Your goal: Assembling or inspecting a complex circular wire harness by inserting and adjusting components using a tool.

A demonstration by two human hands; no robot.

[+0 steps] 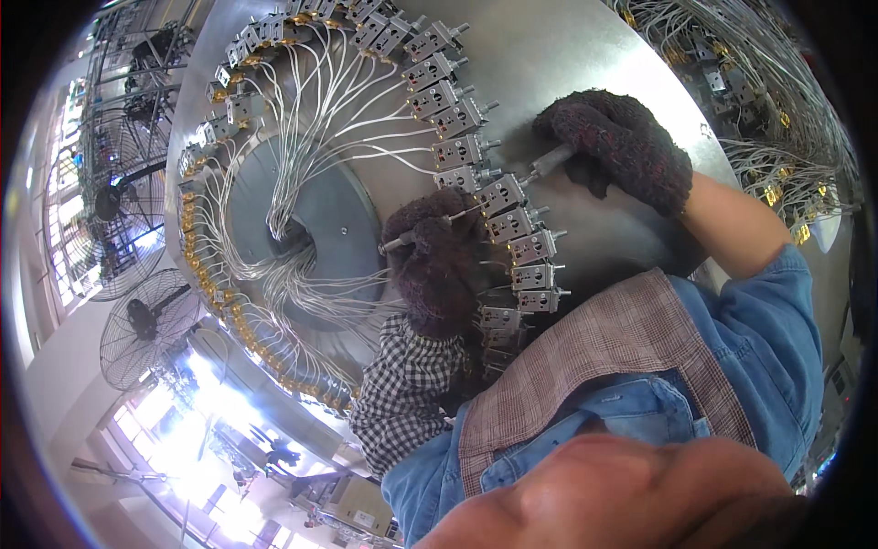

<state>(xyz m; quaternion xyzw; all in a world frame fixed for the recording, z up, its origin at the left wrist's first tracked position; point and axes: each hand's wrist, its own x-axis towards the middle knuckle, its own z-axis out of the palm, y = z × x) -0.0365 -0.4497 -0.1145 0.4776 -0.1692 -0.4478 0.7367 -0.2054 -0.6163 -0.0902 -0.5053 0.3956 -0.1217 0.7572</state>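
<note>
We see bare steel plate [567, 64] far and right of the curved row of grey switch blocks [476, 156]; left, white wires [311, 119] crowd the space. Our gloved right hand [617, 146] grips a metal tool handle [551, 162], its tip at the blocks. Our gloved left hand [437, 265] closes around a thin rod [416, 233] just left of the row.

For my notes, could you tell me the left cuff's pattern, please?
Black-and-white check on the left cuff, head view.
</note>
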